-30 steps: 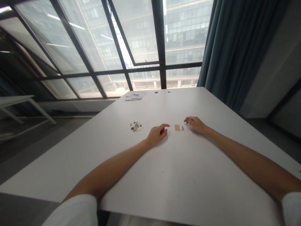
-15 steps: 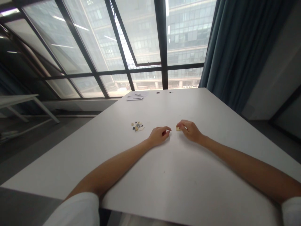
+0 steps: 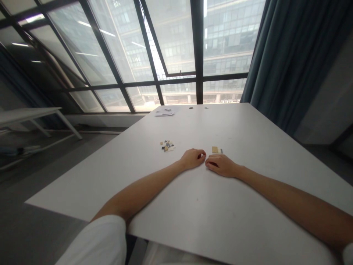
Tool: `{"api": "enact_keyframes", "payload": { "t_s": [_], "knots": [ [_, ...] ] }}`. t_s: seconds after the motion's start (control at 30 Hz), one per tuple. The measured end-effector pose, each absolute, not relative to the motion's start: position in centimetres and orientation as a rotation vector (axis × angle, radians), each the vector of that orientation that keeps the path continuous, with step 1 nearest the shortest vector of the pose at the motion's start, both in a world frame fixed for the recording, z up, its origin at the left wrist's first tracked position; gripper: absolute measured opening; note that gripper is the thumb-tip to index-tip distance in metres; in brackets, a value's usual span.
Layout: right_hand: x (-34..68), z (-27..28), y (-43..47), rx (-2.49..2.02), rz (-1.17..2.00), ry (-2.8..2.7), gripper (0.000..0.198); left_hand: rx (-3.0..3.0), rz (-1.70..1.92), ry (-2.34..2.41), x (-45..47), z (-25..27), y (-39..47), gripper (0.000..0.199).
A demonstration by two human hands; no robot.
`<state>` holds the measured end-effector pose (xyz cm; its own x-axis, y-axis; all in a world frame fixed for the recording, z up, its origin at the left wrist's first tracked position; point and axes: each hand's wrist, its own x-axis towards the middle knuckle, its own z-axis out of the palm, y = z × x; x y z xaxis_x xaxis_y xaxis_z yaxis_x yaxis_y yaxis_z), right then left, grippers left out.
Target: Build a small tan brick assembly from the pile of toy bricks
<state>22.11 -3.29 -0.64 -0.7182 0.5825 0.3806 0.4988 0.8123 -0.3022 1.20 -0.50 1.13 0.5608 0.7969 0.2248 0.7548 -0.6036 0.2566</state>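
My left hand [image 3: 193, 158] rests low over the white table [image 3: 171, 198], its fingers curled with thumb and fingertips together. Whatever may be between those tips is too small or hidden to make out. Just to its right lies my right hand [image 3: 222, 165], palm down with closed fingers, its fingertips almost at the left ones. Any object inside it is hidden. Right behind the right hand sits a small flat tan, white and grey block piece [image 3: 217, 149], apart from the fingers. Beyond the left wrist is a loose pile of small tan, white and dark pieces [image 3: 168, 146].
Papers with a dark pen-like item [image 3: 164, 113] lie at the far left of the table. A dark round disc [image 3: 191, 108] and a small dark object [image 3: 206, 108] are near the far edge. Windows stand behind, a blue curtain [image 3: 289, 62] at right, another table [image 3: 30, 115] at left.
My right hand has come off the block piece and moved nearer to me, beside my left fingertips. The block piece now shows fully. The view has shifted slightly left.
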Motion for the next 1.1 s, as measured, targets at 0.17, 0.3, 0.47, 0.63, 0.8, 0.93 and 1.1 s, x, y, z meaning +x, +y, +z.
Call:
{"api": "enact_keyframes", "payload": {
  "t_s": [0.17, 0.3, 0.47, 0.63, 0.8, 0.93, 1.1],
  "knots": [
    [22.16, -0.82, -3.08, -0.827, 0.266, -2.52, 0.019, 2.654, 0.454, 1.34, 1.19, 1.1, -0.34, 0.028],
    [22.16, -0.84, -3.05, -0.839, 0.273, -2.508, 0.017, 2.657, 0.453, 1.33, 1.16, 1.12, -0.31, 0.028],
    [22.08, -0.75, -3.11, -0.864, 0.264, -2.513, 0.017, 2.666, 0.468, 1.304, 1.16, 1.06, -0.31, 0.027],
    [22.09, -0.77, -3.12, -0.861, 0.277, -2.513, 0.017, 2.664, 0.459, 1.308, 1.21, 1.11, -0.37, 0.027],
    [22.17, -0.86, -3.11, -0.863, 0.286, -2.507, 0.016, 2.651, 0.451, 1.316, 1.24, 1.32, -0.55, 0.027],
    [22.2, -0.91, -3.06, -0.855, 0.292, -2.507, 0.015, 2.644, 0.448, 1.316, 1.29, 1.35, -0.59, 0.027],
    [22.22, -0.82, -3.1, -0.866, 0.292, -2.508, 0.016, 2.638, 0.449, 1.334, 1.33, 1.28, -0.52, 0.027]
  ]
}}
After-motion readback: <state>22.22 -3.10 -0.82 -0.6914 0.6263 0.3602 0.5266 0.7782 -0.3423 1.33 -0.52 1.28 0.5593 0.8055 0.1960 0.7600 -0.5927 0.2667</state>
